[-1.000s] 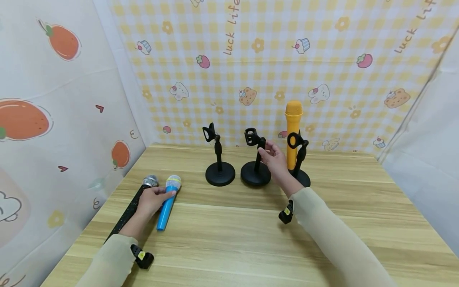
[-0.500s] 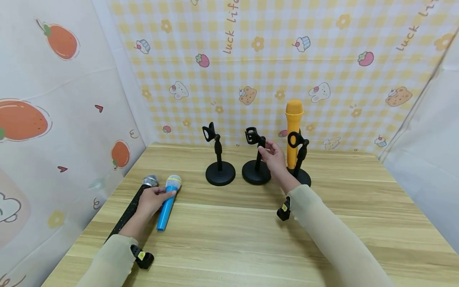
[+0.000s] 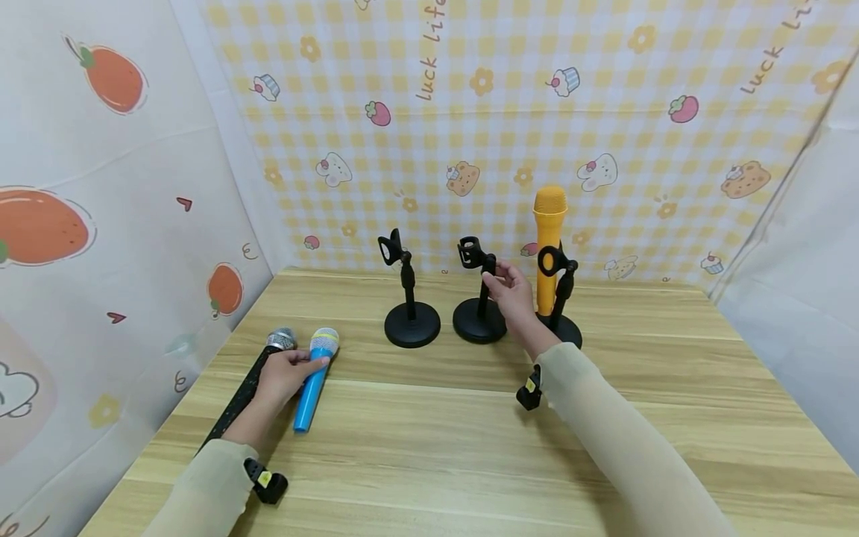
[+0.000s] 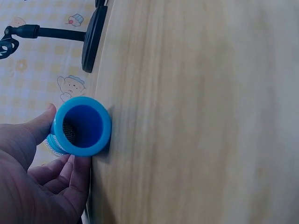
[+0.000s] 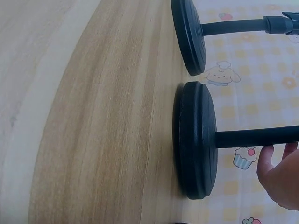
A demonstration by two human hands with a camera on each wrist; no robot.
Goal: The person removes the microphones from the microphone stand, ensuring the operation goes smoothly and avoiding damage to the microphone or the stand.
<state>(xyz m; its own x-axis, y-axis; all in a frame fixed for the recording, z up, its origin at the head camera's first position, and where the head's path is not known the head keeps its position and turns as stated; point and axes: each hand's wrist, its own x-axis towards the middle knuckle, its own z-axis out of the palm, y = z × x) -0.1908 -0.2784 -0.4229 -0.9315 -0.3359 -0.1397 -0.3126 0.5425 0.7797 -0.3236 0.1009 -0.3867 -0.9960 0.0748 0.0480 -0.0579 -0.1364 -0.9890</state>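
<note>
My left hand (image 3: 278, 379) pinches a blue microphone (image 3: 309, 395) that lies on the table, thumb on one side and fingers on the other. In the left wrist view its hollow end, a blue ring (image 4: 106, 126), faces the camera. Beside it a black microphone (image 3: 236, 403) lies partly under the hand and forearm. With thumb and fingers, my right hand (image 3: 518, 304) holds the pole of the middle black microphone stand (image 3: 479, 326). That stand's round base (image 5: 196, 140) stands on the table in the right wrist view; its clip holds nothing.
Left of the middle stand is another black microphone stand (image 3: 411, 326) with a bare clip. To the right, a yellow microphone (image 3: 550, 216) stands upright behind a third stand (image 3: 567, 287). A checked cloth (image 3: 403, 149) hangs behind the wooden table (image 3: 429, 462).
The middle stand has shifted slightly toward the back cloth, with my right hand on it. My left hand and the blue microphone have stayed in place.
</note>
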